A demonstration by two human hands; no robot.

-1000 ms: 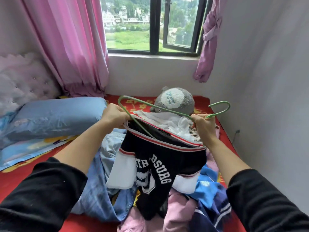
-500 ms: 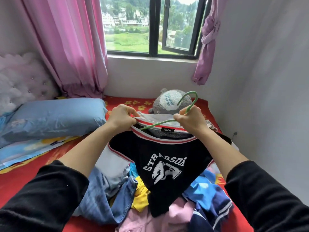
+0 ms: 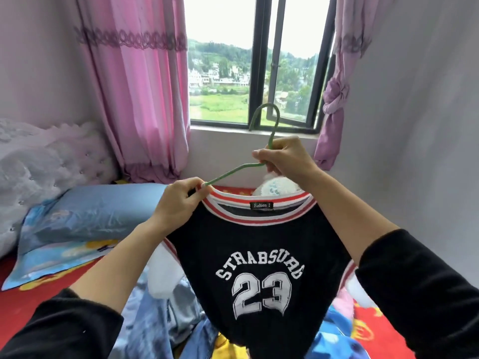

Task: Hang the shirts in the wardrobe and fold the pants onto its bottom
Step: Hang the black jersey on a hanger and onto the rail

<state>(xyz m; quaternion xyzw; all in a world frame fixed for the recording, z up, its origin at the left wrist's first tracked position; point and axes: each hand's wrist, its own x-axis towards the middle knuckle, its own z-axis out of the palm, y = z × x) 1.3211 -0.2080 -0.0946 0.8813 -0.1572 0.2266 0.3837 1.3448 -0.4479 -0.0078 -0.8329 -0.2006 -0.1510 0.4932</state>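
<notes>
Here the black jersey point(image 3: 261, 257) is held up in front of the window point(image 3: 256, 73), above the heap of clothes point(image 3: 160, 307) on the bed point(image 3: 23, 304). The green hanger point(image 3: 269, 133) is gripped at its neck, just under the hook, by the right hand point(image 3: 285, 158), whose fingers are closed around the wire. One arm of the hanger is seen to run down and left into the striped collar point(image 3: 256, 221), where the left hand point(image 3: 178, 200) is pinched shut on the collar edge and the wire together. The far arm of the hanger is hidden behind the right forearm, so whether it is seated in the other shoulder cannot be told.

The step in hand is judged to be the seating of the shirt on the hanger. It is done well if the collar is drawn over each end in turn, not stretched over both at once, since the ribbed neck looks snug. The hook should be kept upright and centred over the label, so that the weight is shared by both shoulders. Before the left hand is freed, the hidden shoulder should be checked by feel; a garment hung by one side is likely to slide off when carried. The wardrobe is not in view, so a turn away from the bed will be needed.
</notes>
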